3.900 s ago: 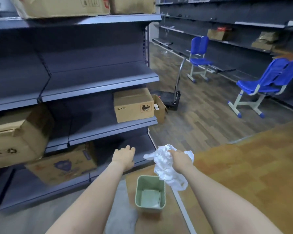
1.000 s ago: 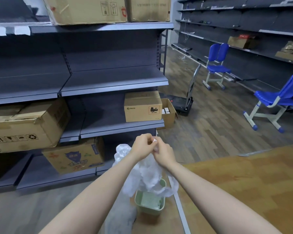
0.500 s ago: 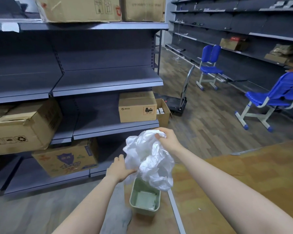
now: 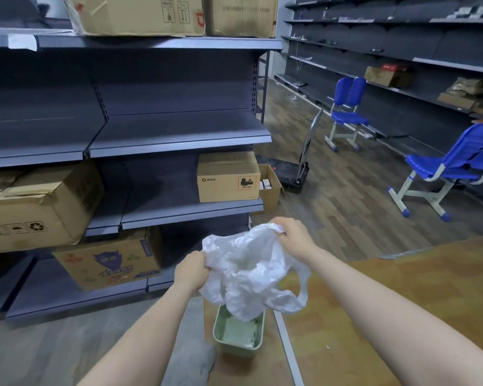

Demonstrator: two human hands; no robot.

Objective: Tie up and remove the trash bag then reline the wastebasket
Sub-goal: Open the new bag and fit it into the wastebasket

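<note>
Holding a white plastic trash bag (image 4: 248,270) spread in the air above a pale green wastebasket (image 4: 238,331) on the floor. Left hand (image 4: 191,270) gripping the bag's left edge, fingers curled; right hand (image 4: 294,236) pinching its upper right edge. Behind, grey shelving (image 4: 179,135) with cardboard boxes (image 4: 227,178).

Trash bag (image 4: 248,271): thin, white, translucent plastic, crumpled, mouth spread open, one handle loop hanging at its 4 o'clock side; held in the air directly above the wastebasket, lowest folds at the basket's rim.

Wastebasket (image 4: 236,348): small, pale green, rectangular with rounded corners, upright on the floor, unlined, at 6 o'clock of the bag.
</note>
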